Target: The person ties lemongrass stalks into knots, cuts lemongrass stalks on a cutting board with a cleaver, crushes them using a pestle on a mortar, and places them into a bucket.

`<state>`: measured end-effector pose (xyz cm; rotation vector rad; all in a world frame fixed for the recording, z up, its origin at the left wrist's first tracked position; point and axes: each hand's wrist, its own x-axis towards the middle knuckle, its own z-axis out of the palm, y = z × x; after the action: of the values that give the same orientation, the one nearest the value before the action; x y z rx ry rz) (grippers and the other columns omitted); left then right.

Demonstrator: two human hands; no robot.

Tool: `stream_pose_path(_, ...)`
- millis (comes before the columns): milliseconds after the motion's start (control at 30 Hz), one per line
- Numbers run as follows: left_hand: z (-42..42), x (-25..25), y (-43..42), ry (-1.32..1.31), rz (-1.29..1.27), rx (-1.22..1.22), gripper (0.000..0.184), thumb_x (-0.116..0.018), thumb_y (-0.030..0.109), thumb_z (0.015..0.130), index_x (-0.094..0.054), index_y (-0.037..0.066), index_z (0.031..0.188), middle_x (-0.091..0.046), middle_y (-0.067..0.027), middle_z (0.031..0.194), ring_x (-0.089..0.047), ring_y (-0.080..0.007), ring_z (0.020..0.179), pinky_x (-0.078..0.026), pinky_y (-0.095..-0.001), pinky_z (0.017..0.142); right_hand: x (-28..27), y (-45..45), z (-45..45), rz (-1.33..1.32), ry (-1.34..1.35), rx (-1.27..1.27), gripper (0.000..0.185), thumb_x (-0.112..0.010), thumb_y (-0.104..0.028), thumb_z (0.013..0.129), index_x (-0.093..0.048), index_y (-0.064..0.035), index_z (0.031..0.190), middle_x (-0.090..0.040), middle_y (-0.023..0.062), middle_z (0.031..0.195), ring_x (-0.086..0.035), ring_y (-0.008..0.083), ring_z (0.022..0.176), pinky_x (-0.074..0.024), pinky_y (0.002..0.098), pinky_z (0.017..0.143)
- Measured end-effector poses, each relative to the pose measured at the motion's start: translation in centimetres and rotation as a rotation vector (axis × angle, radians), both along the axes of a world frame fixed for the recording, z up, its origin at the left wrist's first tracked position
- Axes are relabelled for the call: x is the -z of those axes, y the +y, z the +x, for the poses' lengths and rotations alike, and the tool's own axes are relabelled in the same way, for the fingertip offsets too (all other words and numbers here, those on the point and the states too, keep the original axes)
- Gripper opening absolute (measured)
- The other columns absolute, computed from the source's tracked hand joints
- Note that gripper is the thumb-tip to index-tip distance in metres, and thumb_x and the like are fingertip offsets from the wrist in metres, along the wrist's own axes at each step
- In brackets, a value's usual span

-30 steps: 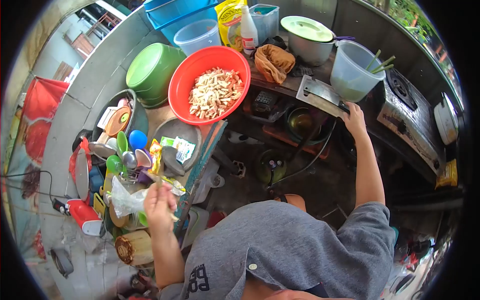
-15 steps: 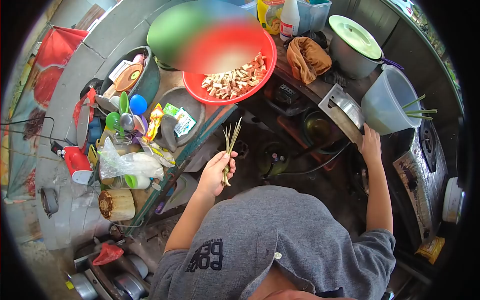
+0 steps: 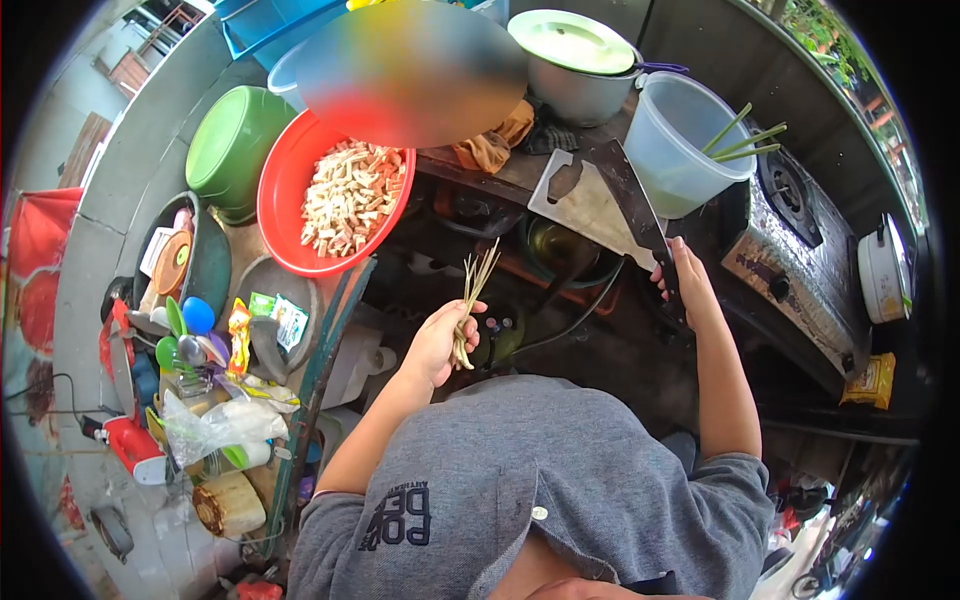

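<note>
My left hand [image 3: 440, 342] is closed round a small bunch of thin, pale green stalks [image 3: 477, 275], perhaps lemongrass; their thin ends fan upward and the thicker ends poke out below the fingers. Farther right, my right hand [image 3: 688, 280] grips a large kitchen knife [image 3: 632, 200] by its dark handle. The wide dark blade slants up and left above a pale cutting board [image 3: 588, 205] with an oval hole, which lies at the counter's edge. Just beyond the knife stands a translucent bucket [image 3: 672, 130] with several green stalks [image 3: 745, 140] sticking out.
A red basin [image 3: 275, 225] of chopped pale pieces stands left of centre beside a green tub [image 3: 230, 140]. Utensils and packets crowd the left table. A gas stove [image 3: 800, 250] stands right; a pot [image 3: 575, 90] with a pale green lid is behind. A blur covers part of the back.
My right hand has taken hold of the knife and raised it off the board. My left hand still holds the stalks. The view has turned to the right.
</note>
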<state>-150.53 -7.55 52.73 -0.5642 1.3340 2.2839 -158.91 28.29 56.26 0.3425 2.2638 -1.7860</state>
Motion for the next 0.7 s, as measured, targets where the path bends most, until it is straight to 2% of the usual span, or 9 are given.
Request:
stream_pose_path(67,-1.5,0.6,0.5,0.035,-0.023,0.058,0.021,-0.043,0.016,0.097,-0.057,0.002,0.104,-0.051,0.0008,0.069,-0.049,-0.0079,0.061,-0.041,-0.02,0.055,-0.6,-0.4,1.4,0.035,0.035,-0.042,0.048,-0.041,-0.045,0.097,-0.052,-0.0034,0.118,-0.054,0.0015,0.071,-0.048,0.0069,0.061,-0.041,0.0204,0.052)
stream_pose_path(133,-3.3,1.0,0.9,0.075,-0.067,0.121,0.022,-0.046,0.016,0.097,-0.059,0.001,0.107,-0.053,0.0016,0.072,-0.05,-0.0064,0.063,-0.044,-0.0192,0.059,-1.5,-1.6,2.8,0.143,0.076,-0.055,0.035,-0.051,-0.027,0.095,-0.05,-0.0022,0.12,-0.054,0.0012,0.073,-0.048,0.0057,0.062,-0.0408,0.0202,0.053)
stream_pose_path(267,-8.5,2.0,2.9,0.284,-0.318,0.191,0.026,-0.055,0.012,0.093,-0.06,0.0,0.115,-0.058,0.0017,0.082,-0.052,-0.0052,0.068,-0.047,-0.0196,0.063,-1.3,-2.8,5.1,0.237,0.117,0.065,0.043,-0.059,-0.024,0.09,-0.048,-0.0049,0.127,-0.058,0.004,0.077,-0.055,0.0094,0.068,-0.0455,0.0238,0.06)
stream_pose_path(333,-10.9,0.3,4.9,0.371,-0.412,0.194,0.021,-0.058,0.012,0.091,-0.061,-0.001,0.108,-0.06,0.0001,0.083,-0.055,-0.0057,0.071,-0.047,-0.0205,0.063,-1.1,-3.5,6.0,0.309,0.239,0.113,0.041,-0.058,-0.024,0.092,-0.048,-0.0057,0.127,-0.06,0.0058,0.079,-0.056,0.011,0.069,-0.0465,0.0261,0.063)
stream_pose_path(500,-16.2,2.9,10.1,0.54,-0.587,0.254,0.014,-0.06,0.011,0.088,-0.06,-0.002,0.094,-0.062,-0.0033,0.076,-0.057,-0.0078,0.063,-0.047,-0.0222,0.057,-2.5,-4.9,6.3,0.493,0.165,0.069,0.039,-0.057,-0.021,0.091,-0.047,-0.0077,0.126,-0.064,0.021,0.098,-0.063,0.0346,0.091,-0.0476,0.0353,0.078)
stream_pose_path(533,-16.7,3.2,10.9,0.553,-0.63,0.282,0.013,-0.061,0.011,0.087,-0.059,-0.002,0.09,-0.062,-0.004,0.073,-0.057,-0.0081,0.061,-0.046,-0.0223,0.055,-1.7,-4.8,6.2,0.499,0.29,0.039,0.037,-0.056,-0.02,0.091,-0.047,-0.0082,0.125,-0.063,0.0216,0.103,-0.061,0.0382,0.096,-0.0476,0.0386,0.08)
stream_pose_path(567,-17.1,3.4,11.8,0.543,-0.646,0.256,0.013,-0.064,0.012,0.082,-0.062,-0.001,0.083,-0.065,-0.0093,0.069,-0.064,-0.0165,0.065,-0.049,-0.0299,0.06,-1.4,-4.7,6.0,0.57,0.349,0.003,0.037,-0.056,-0.02,0.091,-0.047,-0.008,0.125,-0.063,0.0219,0.104,-0.06,0.0392,0.097,-0.0477,0.0401,0.08)
stream_pose_path(600,-17.8,3.7,12.6,0.552,-0.652,0.262,0.013,-0.064,0.012,0.082,-0.062,-0.001,0.083,-0.065,-0.0093,0.069,-0.064,-0.0165,0.065,-0.049,-0.0299,0.06,-1.0,-4.5,5.6,0.64,0.411,-0.033,0.036,-0.055,-0.019,0.091,-0.046,-0.0079,0.124,-0.062,0.0222,0.105,-0.059,0.0402,0.098,-0.0477,0.0417,0.08)
stream_pose_path(700,-19.4,3.7,14.6,0.66,-0.994,0.261,0.018,-0.06,0.017,0.081,-0.064,0.0,0.083,-0.066,-0.0196,0.08,-0.065,-0.0346,0.078,-0.05,-0.0403,0.071,1.0,-3.1,4.1,0.698,0.404,-0.078,0.037,-0.055,-0.019,0.091,-0.044,-0.0055,0.124,-0.061,0.024,0.108,-0.058,0.0412,0.1,-0.0479,0.044,0.082)
